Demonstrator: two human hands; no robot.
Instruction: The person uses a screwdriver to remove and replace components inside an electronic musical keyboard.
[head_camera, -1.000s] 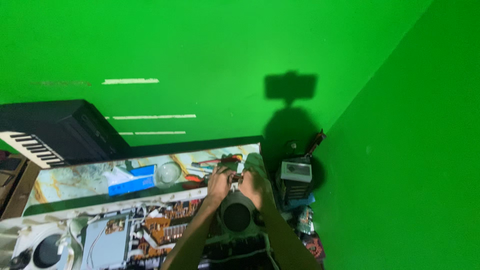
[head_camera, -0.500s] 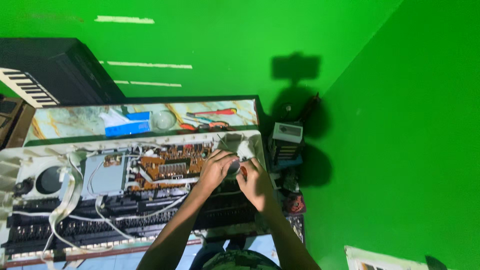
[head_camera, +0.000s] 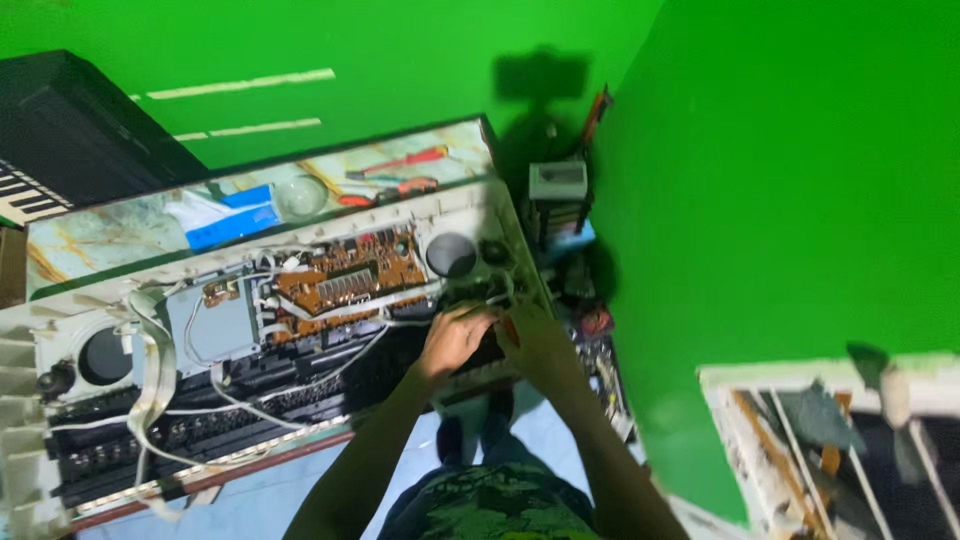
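An opened electronic keyboard (head_camera: 60, 330) lies on the table, its inside facing up, with a brown circuit board (head_camera: 345, 285), white cables and a round black speaker (head_camera: 450, 255). My left hand (head_camera: 452, 342) and my right hand (head_camera: 537, 345) meet over the black inner part at the keyboard's right end, just below the speaker. The fingers of both curl down onto the parts. A small reddish thing shows between the hands, too blurred to name.
Behind the keyboard a marbled tabletop (head_camera: 110, 235) carries a blue box (head_camera: 232, 222), a round lid and red-handled tools (head_camera: 400, 160). A black keyboard (head_camera: 40, 180) stands at far left. Small boxes (head_camera: 558, 182) crowd the green wall corner. A white framed panel (head_camera: 830, 440) is at lower right.
The view has tilted and swung right. My hands have come off the round speaker toward the keyboard's near right edge, still close together.
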